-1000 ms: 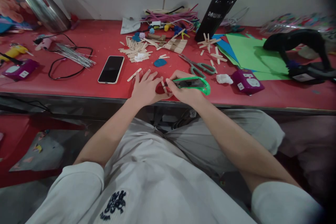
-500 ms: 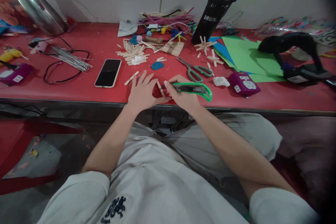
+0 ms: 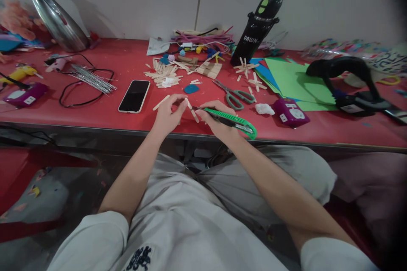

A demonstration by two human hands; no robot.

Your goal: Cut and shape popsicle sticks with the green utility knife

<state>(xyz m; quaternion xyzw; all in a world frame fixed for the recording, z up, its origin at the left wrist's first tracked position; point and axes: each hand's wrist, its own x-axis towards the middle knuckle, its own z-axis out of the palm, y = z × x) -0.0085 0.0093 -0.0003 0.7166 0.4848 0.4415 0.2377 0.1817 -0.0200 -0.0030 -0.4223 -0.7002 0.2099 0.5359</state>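
My left hand [image 3: 167, 115] is raised a little off the red table [image 3: 95, 114] and pinches a short wooden craft stick [image 3: 191, 110] between fingertips and thumb. My right hand [image 3: 219, 123] grips a green utility knife [image 3: 233, 121], its tip pointing left at the stick. Both hands hover near the table's front edge. A loose stick [image 3: 160, 102] lies just left of my left hand.
A phone [image 3: 134, 95] lies left of my hands. Scissors [image 3: 234, 93], a purple punch [image 3: 290, 111], green paper sheets [image 3: 295, 82] and a black glue gun [image 3: 349, 80] are to the right. A pile of craft sticks [image 3: 163, 72], a black bottle [image 3: 256, 29] and cables [image 3: 82, 80] sit farther back.
My left hand was flat on the table holding the stick down; now it has lifted and pinches the stick. The knife has tilted, blade end toward the stick.
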